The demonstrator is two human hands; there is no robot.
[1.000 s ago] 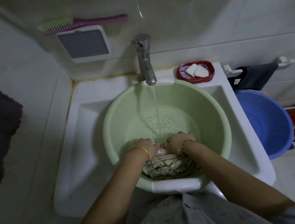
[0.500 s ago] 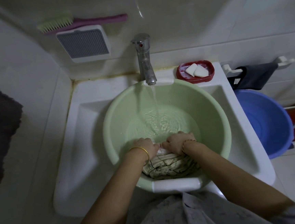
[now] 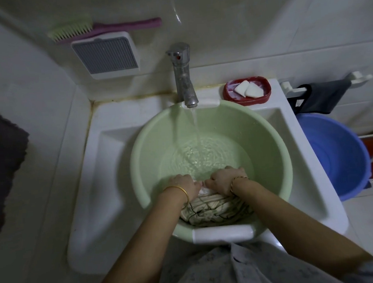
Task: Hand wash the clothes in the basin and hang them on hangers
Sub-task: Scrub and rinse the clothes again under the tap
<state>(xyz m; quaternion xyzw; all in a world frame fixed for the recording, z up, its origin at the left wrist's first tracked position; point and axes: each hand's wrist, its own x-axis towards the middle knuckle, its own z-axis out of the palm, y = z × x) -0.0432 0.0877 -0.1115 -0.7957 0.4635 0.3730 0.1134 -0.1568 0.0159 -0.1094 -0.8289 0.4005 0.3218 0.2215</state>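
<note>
Head view: both hands are down in the green basin [image 3: 142, 158], which sits in the white sink [image 3: 105, 148] under the running tap [image 3: 183, 74]. The cream cloth [image 3: 214, 209] lies bunched against the basin's near wall, just above the white handle at the near rim, partly out of the shallow water that pools toward the far side. The left hand [image 3: 182, 185] and right hand [image 3: 226, 180] meet knuckle to knuckle at the cloth's far edge, each with fingers curled down into the fabric, gripping it; the fingertips themselves are hidden under the hands

To wash well here, I judge the cloth wants pulling toward the stream so it soaks through, then rubbing one fistful against the other. The soap [image 3: 247, 89] in the red dish [image 3: 265, 97] at the sink's far right corner looks untouched and is likely needed soon. Water is rising, so the tap may need shutting off before it nears the rim

Both forearms come in from the near edge and converge, wrists bent slightly downward, a bangle on each wrist
</note>
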